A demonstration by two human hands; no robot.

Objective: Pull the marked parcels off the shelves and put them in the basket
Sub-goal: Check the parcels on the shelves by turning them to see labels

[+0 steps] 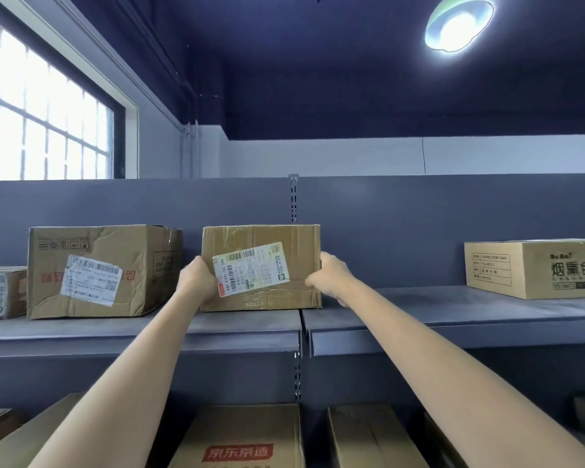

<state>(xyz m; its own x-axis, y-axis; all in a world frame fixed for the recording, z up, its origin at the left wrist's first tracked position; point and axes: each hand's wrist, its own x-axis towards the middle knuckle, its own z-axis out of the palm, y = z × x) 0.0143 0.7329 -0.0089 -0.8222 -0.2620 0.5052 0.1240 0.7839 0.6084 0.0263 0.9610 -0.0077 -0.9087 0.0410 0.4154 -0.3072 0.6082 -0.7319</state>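
Nearest the camera, below the parcel (260,268), a lower shelf is seen, packed with cardboard boxes; one carton (240,437) directly beneath carries a red printed logo. The parcel itself stands on the grey upper shelf (419,315), right by the seam where two shelf boards meet. It is gripped from both sides: the left hand (196,282) is pressed against its left edge, fingers lapping the white label (251,269), and the right hand (331,278) is clamped on its right edge. Left of the parcel, a larger dented box (102,270) is seen; far right of it, a printed box (534,268). Behind the parcel, a grey back panel (419,211) rises. Beyond are a pale wall, a barred window (41,123) to the left, a dark ceiling and a lit lamp (458,23).
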